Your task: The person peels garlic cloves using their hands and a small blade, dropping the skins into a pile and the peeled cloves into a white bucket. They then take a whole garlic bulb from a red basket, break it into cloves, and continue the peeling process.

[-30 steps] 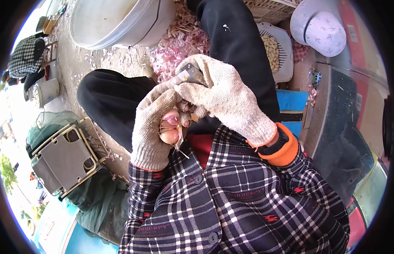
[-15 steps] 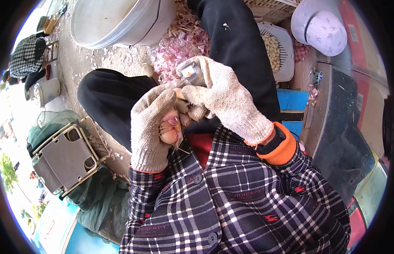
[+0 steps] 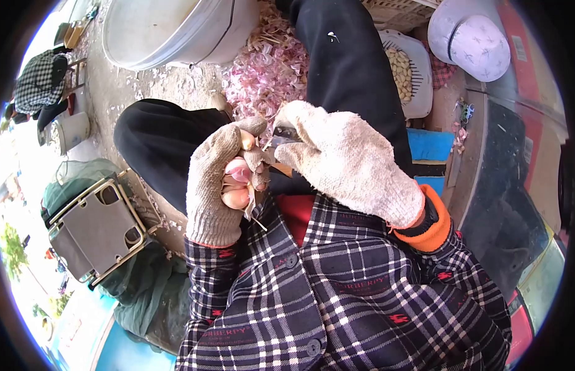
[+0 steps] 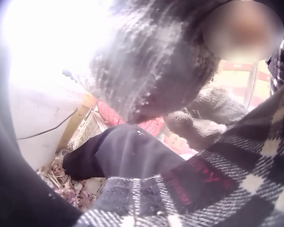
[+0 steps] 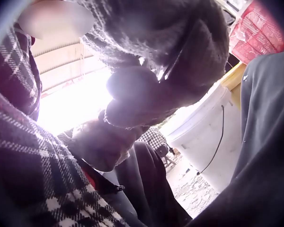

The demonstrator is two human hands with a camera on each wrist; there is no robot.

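Note:
My gloved left hand (image 3: 214, 179) grips several garlic cloves (image 3: 236, 196) in its palm, pink-skinned and partly bound together with a thin dry strand hanging down. One paler clove (image 3: 246, 140) sits up between its thumb and fingers. In my gloved right hand (image 3: 355, 162) is a small knife, its dark shiny blade (image 3: 286, 132) held between thumb and forefinger. A tan strip (image 3: 281, 168) shows below that thumb. The right fingertips are just beside the left hand's fingers, with a narrow gap at the blade. In both wrist views, gloves hide the garlic.
Pink garlic skins (image 3: 266, 74) are heaped on the ground between the legs, beside a large white bucket (image 3: 238, 37). A white basket (image 3: 423, 93) of peeled cloves stands past the right knee. A folding chair (image 3: 99, 232) is on the left; another person (image 3: 37, 80) sits farther off.
My right hand has drawn back to the right and down from the left hand, taking the knife with it. The paler clove now shows between the left thumb and fingers.

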